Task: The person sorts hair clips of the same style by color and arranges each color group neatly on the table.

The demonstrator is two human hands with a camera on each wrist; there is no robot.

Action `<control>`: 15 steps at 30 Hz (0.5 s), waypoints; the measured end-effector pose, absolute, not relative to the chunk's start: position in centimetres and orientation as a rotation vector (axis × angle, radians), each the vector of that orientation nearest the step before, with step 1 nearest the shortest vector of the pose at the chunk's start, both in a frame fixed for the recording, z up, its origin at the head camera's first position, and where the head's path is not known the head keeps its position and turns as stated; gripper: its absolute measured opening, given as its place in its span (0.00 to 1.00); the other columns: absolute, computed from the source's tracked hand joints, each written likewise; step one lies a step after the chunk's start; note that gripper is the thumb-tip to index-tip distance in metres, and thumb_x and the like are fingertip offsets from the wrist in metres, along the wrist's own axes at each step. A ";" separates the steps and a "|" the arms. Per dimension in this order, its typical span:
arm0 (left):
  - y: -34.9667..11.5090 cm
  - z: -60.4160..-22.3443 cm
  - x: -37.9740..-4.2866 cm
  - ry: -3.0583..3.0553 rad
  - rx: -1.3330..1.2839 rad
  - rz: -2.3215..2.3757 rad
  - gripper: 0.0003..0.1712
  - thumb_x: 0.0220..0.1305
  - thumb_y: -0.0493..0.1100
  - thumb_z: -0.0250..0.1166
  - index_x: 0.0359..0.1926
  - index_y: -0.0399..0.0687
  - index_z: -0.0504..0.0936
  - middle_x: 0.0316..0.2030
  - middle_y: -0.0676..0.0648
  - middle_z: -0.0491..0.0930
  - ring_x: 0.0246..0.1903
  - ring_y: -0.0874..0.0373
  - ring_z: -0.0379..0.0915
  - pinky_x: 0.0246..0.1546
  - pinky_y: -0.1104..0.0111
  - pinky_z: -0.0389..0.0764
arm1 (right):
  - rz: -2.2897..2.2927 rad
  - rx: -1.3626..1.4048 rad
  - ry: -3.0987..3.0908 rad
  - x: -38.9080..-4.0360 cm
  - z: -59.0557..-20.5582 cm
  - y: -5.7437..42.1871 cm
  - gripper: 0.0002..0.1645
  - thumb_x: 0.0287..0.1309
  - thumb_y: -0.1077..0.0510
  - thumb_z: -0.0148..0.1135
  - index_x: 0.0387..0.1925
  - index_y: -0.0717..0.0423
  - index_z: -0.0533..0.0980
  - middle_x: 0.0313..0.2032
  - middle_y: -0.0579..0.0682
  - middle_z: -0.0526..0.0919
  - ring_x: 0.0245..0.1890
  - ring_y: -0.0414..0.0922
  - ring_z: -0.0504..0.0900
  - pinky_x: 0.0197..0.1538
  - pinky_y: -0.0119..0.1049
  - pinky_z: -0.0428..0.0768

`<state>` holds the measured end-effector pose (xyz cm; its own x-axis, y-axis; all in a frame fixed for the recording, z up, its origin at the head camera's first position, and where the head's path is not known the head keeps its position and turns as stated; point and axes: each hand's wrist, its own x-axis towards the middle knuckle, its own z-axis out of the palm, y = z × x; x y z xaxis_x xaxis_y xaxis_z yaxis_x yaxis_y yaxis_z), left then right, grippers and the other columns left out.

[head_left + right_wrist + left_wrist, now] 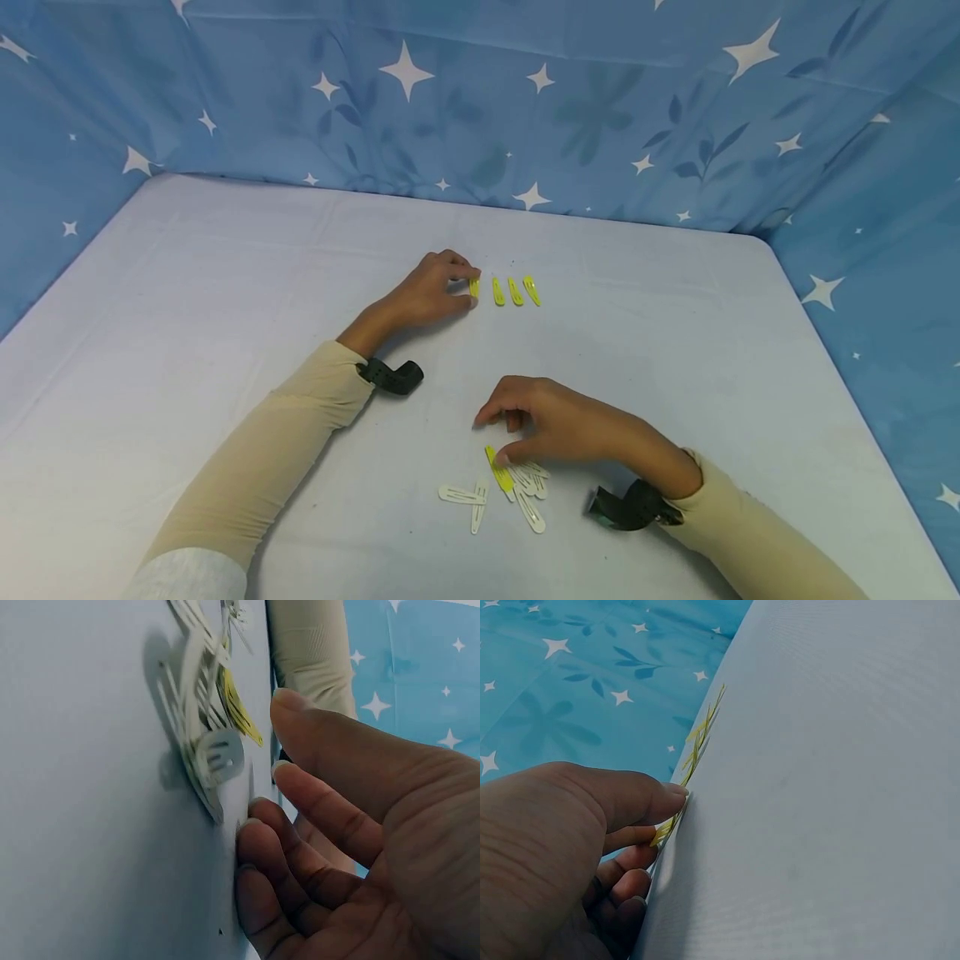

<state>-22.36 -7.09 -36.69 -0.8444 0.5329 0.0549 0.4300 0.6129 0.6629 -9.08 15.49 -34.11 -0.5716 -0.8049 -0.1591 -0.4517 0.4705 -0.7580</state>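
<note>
At the far middle of the table, my left hand [435,289] pinches a yellow snap hair clip [474,287] between thumb and fingers, the clip lying at the tabletop. Right of it are three more yellow hair clips [515,292] in a row, side by side. My right hand [558,421] hovers over a small heap of white hair clips [534,479], its fingers bent loosely and nothing between them. One yellow hair clip [238,709] lies among the white ones, apart from the right thumb [315,724] in the right wrist view. The hand partly hides the heap in the head view.
Two crossed white clips [457,495] lie left of the heap, and another white clip [530,511] points toward the near edge. A white cloth covers the table [225,275]. Blue star-patterned curtain [480,108] hangs along the back and sides.
</note>
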 end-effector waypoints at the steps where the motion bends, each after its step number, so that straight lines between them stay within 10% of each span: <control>1: -7.1 -36.7 -22.4 2.686 0.811 1.046 0.26 0.64 0.42 0.65 0.62 0.39 0.76 0.58 0.38 0.70 0.60 0.44 0.61 0.61 0.54 0.62 | -0.923 -1.046 2.220 -9.0 -34.1 15.5 0.23 0.51 0.56 0.75 0.50 0.47 0.81 0.41 0.39 0.76 0.38 0.39 0.74 0.44 0.33 0.74; 15: -7.1 -36.9 -22.5 2.679 0.820 1.053 0.26 0.64 0.42 0.65 0.62 0.39 0.77 0.58 0.38 0.69 0.60 0.44 0.61 0.61 0.55 0.62 | -0.793 -1.038 2.364 -7.8 -34.2 15.0 0.19 0.49 0.53 0.77 0.44 0.44 0.81 0.41 0.37 0.70 0.39 0.37 0.71 0.44 0.31 0.73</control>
<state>-22.54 -7.14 -36.91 -0.8397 0.5399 0.0592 0.4355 0.6043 0.6672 -7.83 14.98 -34.24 -0.6232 -0.7659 -0.1583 -0.5154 0.5544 -0.6534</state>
